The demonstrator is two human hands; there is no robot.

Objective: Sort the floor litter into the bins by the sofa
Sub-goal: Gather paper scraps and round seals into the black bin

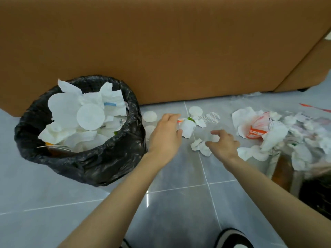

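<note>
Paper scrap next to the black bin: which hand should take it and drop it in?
Left, probably. The left hand reaches the paper scrap, thumb at its edge, and is right beside the black bin. The right hand hovers farther right over crumpled tissues.

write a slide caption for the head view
Left hand and right hand reach for paper scraps on the floor between a full black bin and a litter pile by the sofa
</note>
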